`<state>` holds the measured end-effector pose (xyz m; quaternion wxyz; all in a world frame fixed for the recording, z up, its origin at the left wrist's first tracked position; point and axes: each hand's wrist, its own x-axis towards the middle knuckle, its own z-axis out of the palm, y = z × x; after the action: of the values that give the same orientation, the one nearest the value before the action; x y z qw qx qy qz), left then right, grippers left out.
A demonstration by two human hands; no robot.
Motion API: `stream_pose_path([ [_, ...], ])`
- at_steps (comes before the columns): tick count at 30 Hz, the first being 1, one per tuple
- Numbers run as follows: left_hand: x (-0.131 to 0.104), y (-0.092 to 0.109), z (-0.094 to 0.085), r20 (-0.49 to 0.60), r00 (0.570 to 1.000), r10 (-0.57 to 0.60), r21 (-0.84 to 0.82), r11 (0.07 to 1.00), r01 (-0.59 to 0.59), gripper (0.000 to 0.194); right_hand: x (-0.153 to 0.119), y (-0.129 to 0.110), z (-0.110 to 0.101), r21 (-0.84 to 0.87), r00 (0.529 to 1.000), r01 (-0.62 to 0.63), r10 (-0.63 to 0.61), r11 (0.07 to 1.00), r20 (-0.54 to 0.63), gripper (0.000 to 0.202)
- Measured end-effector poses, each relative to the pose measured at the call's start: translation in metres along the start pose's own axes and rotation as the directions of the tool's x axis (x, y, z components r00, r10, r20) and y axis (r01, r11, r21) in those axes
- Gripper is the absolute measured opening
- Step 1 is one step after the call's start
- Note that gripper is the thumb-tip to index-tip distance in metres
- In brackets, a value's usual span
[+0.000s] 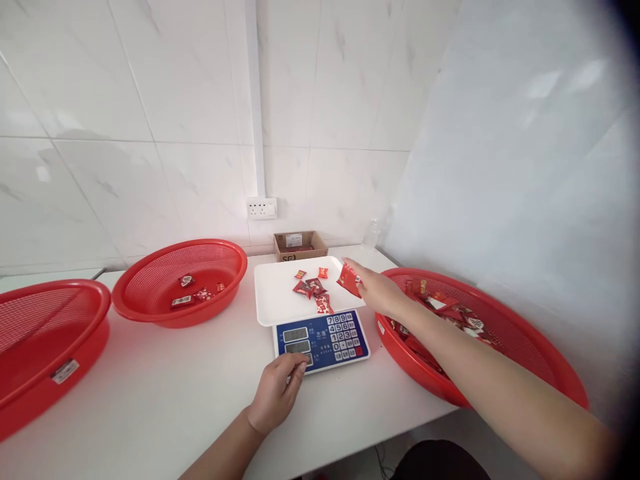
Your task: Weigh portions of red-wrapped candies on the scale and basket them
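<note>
My right hand [377,288] is closed on a red snack packet [349,280], held over the right edge of the white weighing tray [273,293]. Several small red wrapped sweets [316,287] lie loosely grouped on that tray. Under the tray's front edge is the digital scale [323,340], with a blue panel, displays and number keys. My left hand [280,388] rests at the scale's lower left corner, over the bottom display. Its fingers are curled together and nothing shows in them.
At right, a large red basket [525,320] holds many red packets, partly hidden by my forearm. A red basket [180,317] at left holds several packets. Another red basket [90,340] stands at far left. Behind the tray sit a cardboard box [301,255] and a clear glass [372,233].
</note>
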<state>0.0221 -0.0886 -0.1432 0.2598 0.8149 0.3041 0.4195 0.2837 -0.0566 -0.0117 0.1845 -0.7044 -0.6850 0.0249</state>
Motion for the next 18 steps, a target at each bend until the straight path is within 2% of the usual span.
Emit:
stream_pose_path([
  [3, 0.002, 0.0, -0.003, -0.02, 1.0, -0.018, -0.002, 1.0, 0.018, 0.017, 0.013, -0.011, 0.027, 0.083, 0.988, 0.139, -0.144, 0.987, 0.058, 0.066],
  [6, 0.003, 0.002, -0.004, -0.018, 1.0, -0.025, -0.013, 1.0, 0.024, 0.018, 0.019, -0.018, 0.046, 0.128, 0.975, 0.163, -0.18, 0.978, 0.132, 0.066],
  [10, 0.001, 0.004, -0.002, 0.009, 1.0, -0.02, -0.03, 0.999, 0.02, 0.018, 0.026, -0.028, 0.057, 0.072, 0.978, 0.089, -0.101, 0.993, 0.183, 0.054],
  [15, 0.0, 0.004, -0.002, 0.022, 1.0, -0.01, -0.053, 0.999, 0.011, 0.018, 0.044, -0.036, 0.054, -0.188, 0.963, -0.056, 0.103, 0.981, 0.249, 0.048],
  [18, 0.0, 0.004, -0.003, 0.015, 1.0, -0.011, -0.051, 0.999, 0.012, 0.018, 0.054, -0.035, 0.056, -0.179, 0.969, -0.09, 0.128, 0.98, 0.213, 0.052],
])
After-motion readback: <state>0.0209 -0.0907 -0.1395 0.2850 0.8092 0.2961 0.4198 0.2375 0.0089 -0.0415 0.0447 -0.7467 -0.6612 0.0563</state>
